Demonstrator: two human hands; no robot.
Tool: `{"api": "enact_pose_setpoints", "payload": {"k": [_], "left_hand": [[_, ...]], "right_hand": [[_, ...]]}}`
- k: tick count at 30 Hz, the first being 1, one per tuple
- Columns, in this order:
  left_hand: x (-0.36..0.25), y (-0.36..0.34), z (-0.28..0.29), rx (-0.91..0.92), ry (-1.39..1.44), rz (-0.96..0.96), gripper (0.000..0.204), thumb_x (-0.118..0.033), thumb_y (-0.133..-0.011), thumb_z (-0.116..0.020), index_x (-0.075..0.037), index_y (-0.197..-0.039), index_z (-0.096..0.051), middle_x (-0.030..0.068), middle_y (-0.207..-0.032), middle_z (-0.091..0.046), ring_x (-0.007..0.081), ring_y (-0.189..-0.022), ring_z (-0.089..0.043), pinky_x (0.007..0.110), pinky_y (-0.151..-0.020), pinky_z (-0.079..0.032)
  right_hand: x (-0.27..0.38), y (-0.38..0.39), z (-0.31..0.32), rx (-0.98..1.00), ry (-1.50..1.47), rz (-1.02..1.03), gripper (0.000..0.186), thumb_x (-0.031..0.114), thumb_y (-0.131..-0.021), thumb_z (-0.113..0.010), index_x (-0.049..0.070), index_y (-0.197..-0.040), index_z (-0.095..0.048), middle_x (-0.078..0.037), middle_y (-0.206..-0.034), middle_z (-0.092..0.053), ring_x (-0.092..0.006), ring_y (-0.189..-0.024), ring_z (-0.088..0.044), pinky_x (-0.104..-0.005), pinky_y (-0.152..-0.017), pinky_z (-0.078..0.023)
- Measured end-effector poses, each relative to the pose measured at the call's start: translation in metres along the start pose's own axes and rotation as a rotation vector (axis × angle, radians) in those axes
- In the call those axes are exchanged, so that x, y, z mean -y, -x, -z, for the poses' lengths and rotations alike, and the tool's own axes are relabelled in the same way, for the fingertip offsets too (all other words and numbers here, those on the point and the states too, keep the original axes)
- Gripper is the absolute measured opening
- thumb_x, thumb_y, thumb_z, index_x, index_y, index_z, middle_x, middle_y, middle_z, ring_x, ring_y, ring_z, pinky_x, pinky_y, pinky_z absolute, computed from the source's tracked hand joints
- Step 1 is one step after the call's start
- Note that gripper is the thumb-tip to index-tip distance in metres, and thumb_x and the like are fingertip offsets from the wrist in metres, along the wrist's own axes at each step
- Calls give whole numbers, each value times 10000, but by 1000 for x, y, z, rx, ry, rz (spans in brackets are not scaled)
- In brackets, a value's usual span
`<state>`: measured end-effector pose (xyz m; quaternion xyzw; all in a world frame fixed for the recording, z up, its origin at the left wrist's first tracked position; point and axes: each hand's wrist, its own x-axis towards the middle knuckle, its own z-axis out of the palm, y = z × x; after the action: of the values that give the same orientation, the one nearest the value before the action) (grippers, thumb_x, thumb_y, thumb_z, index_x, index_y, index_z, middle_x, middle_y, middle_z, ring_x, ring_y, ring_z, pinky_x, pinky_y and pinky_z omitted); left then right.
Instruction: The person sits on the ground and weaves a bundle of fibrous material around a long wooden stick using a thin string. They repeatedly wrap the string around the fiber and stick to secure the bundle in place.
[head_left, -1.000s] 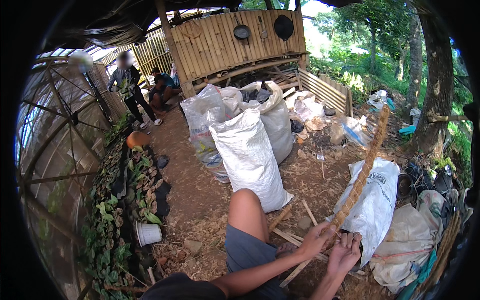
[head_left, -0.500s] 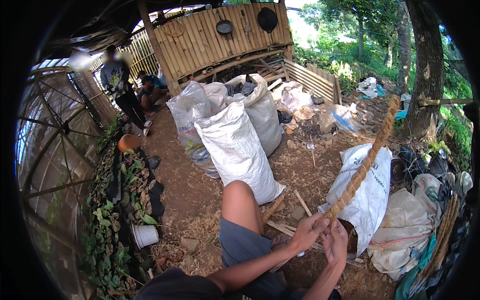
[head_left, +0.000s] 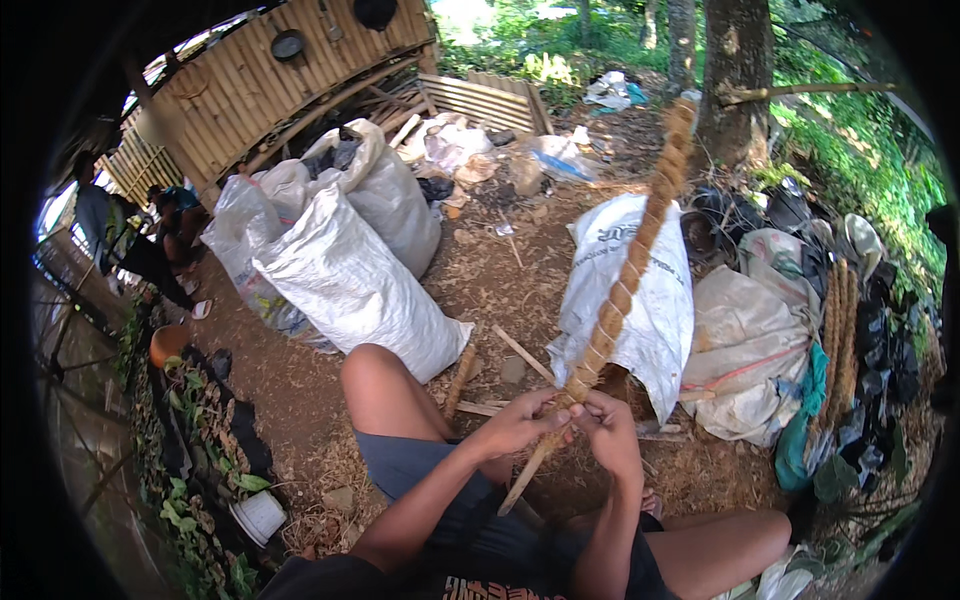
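Left hand (head_left: pixel 525 422) and right hand (head_left: pixel 608 430): fingers closed on lower part of fibre-wrapped pole (head_left: pixel 623 292), which slants up rightward, bare end down. Beyond: white sack (head_left: pixel 658 300) lying on soil (head_left: pixel 475 262). Farther: standing sacks (head_left: pixel 350 272), then bamboo wall (head_left: pixel 250 95).

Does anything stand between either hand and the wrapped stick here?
Nothing visible does: the left hand and right hand are both at the wrapped stick, near the wrapping's lower end. The white sack lies beyond the hands, not between.
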<state>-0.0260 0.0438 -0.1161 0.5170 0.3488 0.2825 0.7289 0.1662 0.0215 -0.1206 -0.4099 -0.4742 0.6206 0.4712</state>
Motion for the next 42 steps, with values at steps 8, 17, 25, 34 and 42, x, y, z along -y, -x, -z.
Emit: {"api": "enact_pose_setpoints", "payload": {"k": [8,17,25,34,42], "left_hand": [[4,-7,2,-248,20,102,237,-163,-1068,-557,28,-1179,-645,49,-918,-662,102,-806,-620,302,-782,-557],[31,-12,0,-456,375,-31,121,-89,-1045,-524,-2,-1034,-609,59,-843,-622,154,-732,-636,343,-756,-587],[38,1,15,-504,206,-37,183,-127,-1076,-507,13,-1116,-618,72,-847,-648,138,-728,-626,280,-700,-526],[43,9,30,-567,204,-98,193,-126,-1079,-517,22,-1153,-617,68,-869,-666,126,-738,-624,280,-708,-529],[36,21,25,-537,127,-80,175,-143,-1076,-541,11,-1083,-622,56,-867,-658,111,-774,-609,269,-730,-501]], "right_hand": [[-6,-11,-26,-295,-24,76,392,165,-1050,-608,-82,-1351,-564,2,-819,-616,-74,-698,-555,-259,-638,-470],[-58,-12,1,-383,-1048,-178,192,168,-1061,-546,24,-1165,-618,10,-721,-512,-168,-769,-609,-310,-790,-573],[-112,2,39,-244,-725,-342,248,246,-1055,-545,81,-1215,-636,-141,-1284,-696,-256,-1135,-676,-364,-931,-544],[-124,-63,75,-201,820,-484,471,339,-977,-647,60,-1355,-619,-165,-1342,-650,-283,-1223,-620,-412,-1061,-471],[-197,-118,69,117,1911,-362,606,286,-998,-588,336,-1569,-392,-167,-1649,-309,-370,-1521,-271,-559,-1163,-328]]}}
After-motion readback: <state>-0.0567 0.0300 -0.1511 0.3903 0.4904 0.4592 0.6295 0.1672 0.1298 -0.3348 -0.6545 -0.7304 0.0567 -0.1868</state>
